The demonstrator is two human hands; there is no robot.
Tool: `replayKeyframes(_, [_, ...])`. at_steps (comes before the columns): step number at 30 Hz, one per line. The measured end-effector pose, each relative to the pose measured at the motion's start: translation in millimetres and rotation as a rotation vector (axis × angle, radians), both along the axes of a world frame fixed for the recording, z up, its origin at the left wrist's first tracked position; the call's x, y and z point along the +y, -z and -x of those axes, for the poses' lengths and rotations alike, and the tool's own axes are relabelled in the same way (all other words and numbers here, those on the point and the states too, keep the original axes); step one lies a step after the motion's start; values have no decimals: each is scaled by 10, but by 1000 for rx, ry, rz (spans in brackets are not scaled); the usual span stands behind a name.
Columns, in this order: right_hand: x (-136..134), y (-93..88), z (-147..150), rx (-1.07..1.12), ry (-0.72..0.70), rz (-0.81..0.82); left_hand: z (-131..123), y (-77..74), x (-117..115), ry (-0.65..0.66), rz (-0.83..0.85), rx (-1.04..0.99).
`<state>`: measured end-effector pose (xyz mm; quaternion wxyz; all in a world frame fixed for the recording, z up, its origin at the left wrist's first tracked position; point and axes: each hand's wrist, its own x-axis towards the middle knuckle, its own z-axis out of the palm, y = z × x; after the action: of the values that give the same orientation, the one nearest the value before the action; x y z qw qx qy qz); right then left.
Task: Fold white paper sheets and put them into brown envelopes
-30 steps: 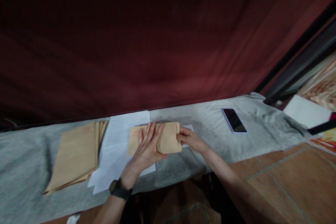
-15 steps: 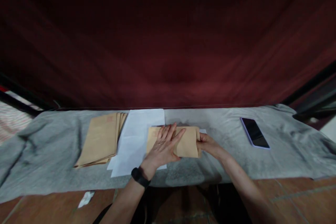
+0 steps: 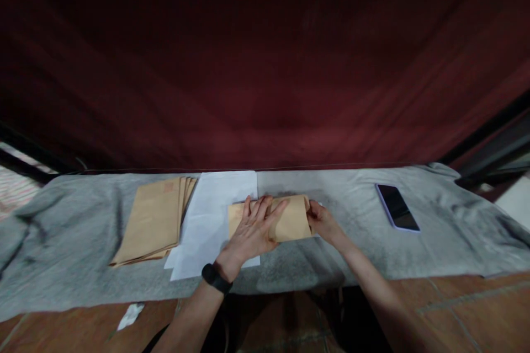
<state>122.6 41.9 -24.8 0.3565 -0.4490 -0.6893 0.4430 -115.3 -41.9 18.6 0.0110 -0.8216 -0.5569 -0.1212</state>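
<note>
A tan paper envelope (image 3: 293, 222) lies lengthwise before me, its right end bulging a little. My left hand (image 3: 253, 231) rests flat over its left half with fingers spread, pressing it down. At the right end, my right hand (image 3: 325, 224) has its fingers curled at the edge of the envelope's mouth; the fingertips are partly hidden by the paper. A sliver of white paper (image 3: 317, 235) peeks out beneath that end. Left of the envelope, and partly under it, lie white paper sheets (image 3: 219, 204).
A stack of larger tan envelopes (image 3: 151, 215) lies at the left on a grey cloth (image 3: 348, 187). A phone with a purple edge (image 3: 397, 208) sits to the right. Dark red fabric (image 3: 265, 94) hangs behind. A crumpled white tissue (image 3: 130, 315) is on the tiled floor.
My right hand has turned and moved slightly up at the envelope's right end, which now bulges more. My left hand stays on the envelope. The whole view has shifted slightly.
</note>
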Motion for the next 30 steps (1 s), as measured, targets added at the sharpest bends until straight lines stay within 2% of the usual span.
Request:
replayKeyframes(3, [52, -94, -107, -40, 219, -158, 11, 39, 22, -8, -1, 3])
replayKeyframes(5, [43, -183, -155, -34, 257, -242, 17, 59, 39, -12, -7, 1])
replayKeyframes(8, [-36, -295, -148, -107, 150, -315, 20, 78, 65, -23, -34, 3])
replayKeyframes(12, [-134, -347, -72, -181, 36, -286, 0, 76, 79, -25, -80, 13])
replayKeyframes(15, [-130, -350, -59, -120, 18, -165, -32, 57, 69, -15, -108, 41])
replayKeyframes(20, [-42, -405, -112, 148, -62, 223, -104, 15, 56, -17, -144, 78])
replayKeyframes(23, [-40, -461, -124, 330, -190, 444, -146, -5, 44, -12, -151, 86])
replayKeyframes(25, [-78, -482, -105, 373, -303, 593, -166, -14, 26, 4, -143, 94])
replayKeyframes(27, [-135, -478, -64, 382, -369, 682, -175, -20, 2, 27, -126, 106])
replayKeyframes(30, [-216, -440, 11, 409, -347, 713, -158, -26, -23, 68, -104, 119])
